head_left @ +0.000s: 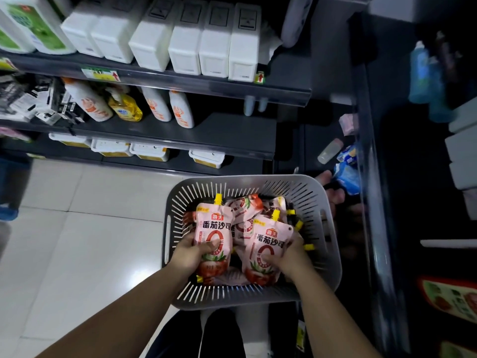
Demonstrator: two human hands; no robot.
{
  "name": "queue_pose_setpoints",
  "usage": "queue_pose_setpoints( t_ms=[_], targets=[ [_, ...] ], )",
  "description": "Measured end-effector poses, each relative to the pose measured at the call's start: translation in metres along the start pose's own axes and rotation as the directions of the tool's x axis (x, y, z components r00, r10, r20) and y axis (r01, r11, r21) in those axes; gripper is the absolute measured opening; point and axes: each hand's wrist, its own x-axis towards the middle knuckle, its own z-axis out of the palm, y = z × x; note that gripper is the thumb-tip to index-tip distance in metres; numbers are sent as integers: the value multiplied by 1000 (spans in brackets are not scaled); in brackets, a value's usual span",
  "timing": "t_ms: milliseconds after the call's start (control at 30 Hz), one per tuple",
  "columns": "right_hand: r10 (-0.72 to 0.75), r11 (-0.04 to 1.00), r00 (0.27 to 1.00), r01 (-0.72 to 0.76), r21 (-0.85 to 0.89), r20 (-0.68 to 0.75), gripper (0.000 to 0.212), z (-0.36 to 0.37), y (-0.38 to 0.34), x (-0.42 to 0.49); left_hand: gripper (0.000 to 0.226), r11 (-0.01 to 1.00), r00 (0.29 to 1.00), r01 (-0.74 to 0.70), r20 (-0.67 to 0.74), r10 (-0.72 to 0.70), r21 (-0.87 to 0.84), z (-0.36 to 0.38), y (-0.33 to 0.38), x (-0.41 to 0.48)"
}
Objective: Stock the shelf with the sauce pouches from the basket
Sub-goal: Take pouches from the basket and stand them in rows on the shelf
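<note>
A grey slotted basket [322, 202] sits low in front of me, holding several pink tomato-sauce pouches with yellow caps. My left hand [189, 254] grips one upright pouch [213, 228] at its lower half, thumb across the front. My right hand [289, 254] grips a second pouch [268, 244] the same way, just right of the first. More pouches [245, 205] lie flat beneath and behind them. Dark shelves [206, 135] stand ahead and to the left.
White boxes [185, 45] fill the upper shelf; orange-and-white bottles [180, 109] and a yellow pump bottle [126, 107] stand below. White tubs [149, 152] line the lowest shelf. A dim second shelving unit [366, 151] runs along the right. Pale tiled floor [77, 228] lies to the left.
</note>
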Motion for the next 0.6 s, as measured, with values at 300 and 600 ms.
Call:
queue_pose_setpoints(
  t_ms=[300,600],
  targets=[
    [2,999,996,-5,-32,-93,143,39,-11,-6,38,998,1000,2,30,-4,58,-1,-5,1],
    [-194,979,981,191,-72,-24,107,41,-15,-5,45,997,1000,-11,30,8,81,-3,-4,1]
  ],
)
